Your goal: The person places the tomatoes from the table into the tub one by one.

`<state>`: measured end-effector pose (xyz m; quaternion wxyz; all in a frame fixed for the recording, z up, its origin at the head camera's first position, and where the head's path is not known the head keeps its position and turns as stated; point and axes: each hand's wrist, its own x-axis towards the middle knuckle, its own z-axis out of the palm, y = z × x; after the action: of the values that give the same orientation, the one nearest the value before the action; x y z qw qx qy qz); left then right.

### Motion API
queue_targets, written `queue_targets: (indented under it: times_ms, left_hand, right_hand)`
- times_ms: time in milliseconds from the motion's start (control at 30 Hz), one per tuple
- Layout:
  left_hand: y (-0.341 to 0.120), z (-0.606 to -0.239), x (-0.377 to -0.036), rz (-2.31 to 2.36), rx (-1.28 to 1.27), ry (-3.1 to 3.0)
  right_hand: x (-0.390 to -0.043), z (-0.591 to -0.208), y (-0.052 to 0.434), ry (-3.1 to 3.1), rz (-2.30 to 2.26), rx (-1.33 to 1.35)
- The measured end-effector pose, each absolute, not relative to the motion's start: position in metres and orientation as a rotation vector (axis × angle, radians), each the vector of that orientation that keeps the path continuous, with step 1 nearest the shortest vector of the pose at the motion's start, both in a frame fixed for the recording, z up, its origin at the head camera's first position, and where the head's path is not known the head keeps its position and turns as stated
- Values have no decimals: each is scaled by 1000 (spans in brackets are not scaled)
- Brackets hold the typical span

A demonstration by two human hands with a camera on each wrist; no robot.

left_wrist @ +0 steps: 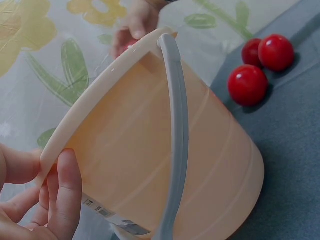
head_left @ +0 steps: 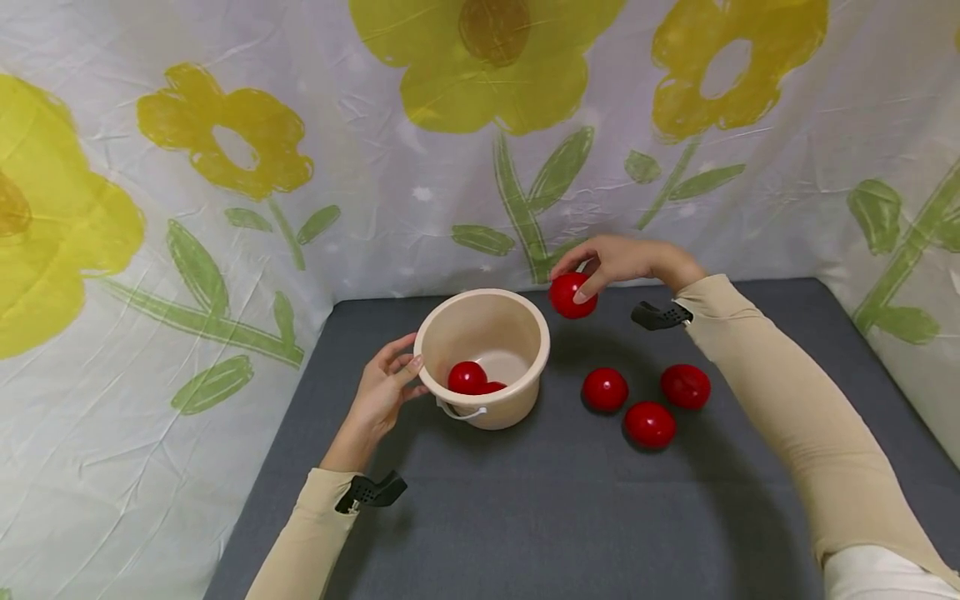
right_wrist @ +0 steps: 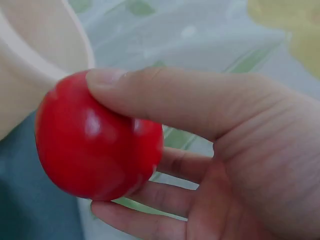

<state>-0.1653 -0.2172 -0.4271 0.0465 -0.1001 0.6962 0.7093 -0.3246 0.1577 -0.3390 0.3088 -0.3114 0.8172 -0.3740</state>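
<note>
A beige plastic bucket (head_left: pixel 517 321) with a grey handle (left_wrist: pixel 178 130) stands on the grey table (head_left: pixel 570 517). Two red balls (head_left: pixel 467 377) lie inside it. My left hand (head_left: pixel 401 371) grips the bucket's rim (left_wrist: pixel 85 107) on its left side, with fingers (left_wrist: pixel 65 195) against the outer wall. My right hand (head_left: pixel 600 265) holds another red ball (head_left: pixel 572 296) between thumb (right_wrist: pixel 165 100) and fingers, in the air just beyond the bucket's right rim (right_wrist: pixel 35 60). Three more red balls (head_left: pixel 649 423) lie on the table to the right of the bucket.
A white cloth printed with yellow flowers (head_left: pixel 480 75) rises behind and on both sides of the table. Grey table surface extends in front of the bucket. The three loose balls (left_wrist: pixel 247 85) lie close together under my right forearm (head_left: pixel 780 417).
</note>
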Motion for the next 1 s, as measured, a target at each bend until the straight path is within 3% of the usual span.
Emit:
queue_targets:
  times_ms: [533,1000]
  left_hand:
    - [-217,-428,-166,2142,-301,2138]
    - [-218,-429,-165,2142,-313,2132]
  right_hand:
    - [-327,-294,109,2091,-1003,-934]
    - [-325,-300,53,2057,-925,-1039]
